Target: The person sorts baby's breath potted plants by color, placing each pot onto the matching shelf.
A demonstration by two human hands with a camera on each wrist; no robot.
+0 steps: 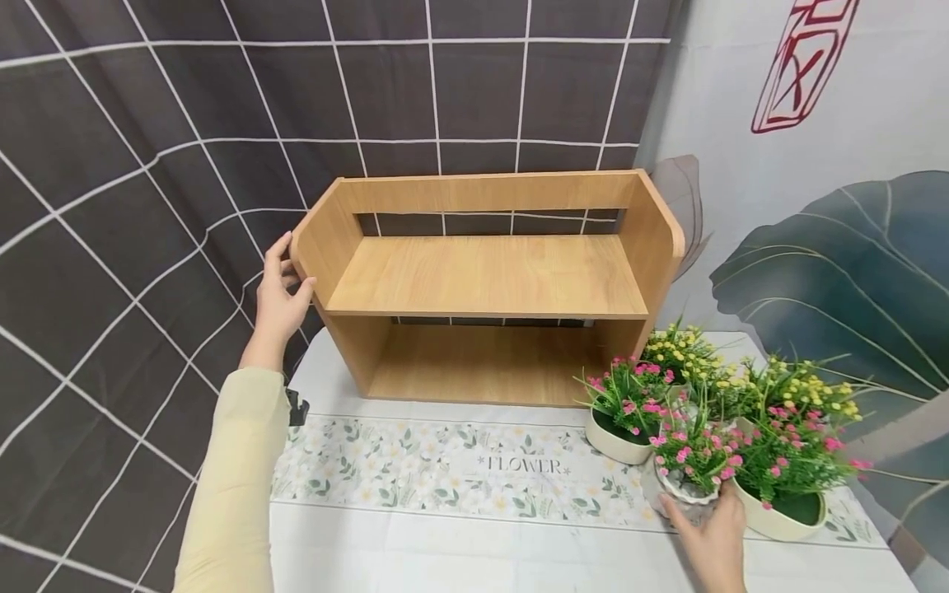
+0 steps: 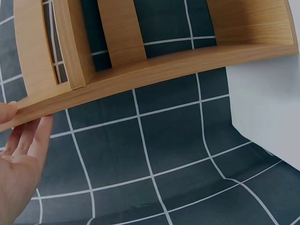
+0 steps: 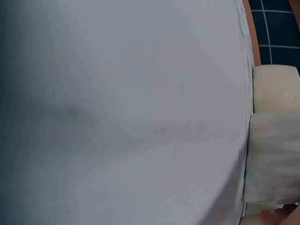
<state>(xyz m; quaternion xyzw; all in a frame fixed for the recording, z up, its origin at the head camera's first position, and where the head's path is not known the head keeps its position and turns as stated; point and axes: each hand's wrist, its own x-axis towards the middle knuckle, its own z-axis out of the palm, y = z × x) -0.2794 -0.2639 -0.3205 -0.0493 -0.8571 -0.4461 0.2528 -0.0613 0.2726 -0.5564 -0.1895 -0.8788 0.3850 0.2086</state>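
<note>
A two-tier wooden desk shelf [image 1: 489, 272] stands on the white table. My left hand [image 1: 282, 301] holds the upper edge of its left side panel. In the left wrist view, the thumb lies on one face of the panel [image 2: 117, 84] and the fingers [image 2: 41, 136] on the other. At the front right, my right hand [image 1: 708, 531] grips a greyish-white pot [image 1: 693, 506] of pink flowers, thumb at its left side and fingers at its right. The pot's marbled wall [image 3: 272, 159] shows in the right wrist view, where fingertips [image 3: 276, 216] appear at the lower corner.
Cream planters with pink flowers stand either side of the gripped pot, one to the left [image 1: 619, 441] and one to the right [image 1: 786, 515]. Yellow-flowered plants [image 1: 682, 354] crowd behind. A flower-printed strip [image 1: 445, 469] crosses the table. Dark grid cloth [image 1: 474, 91] hangs behind the shelf.
</note>
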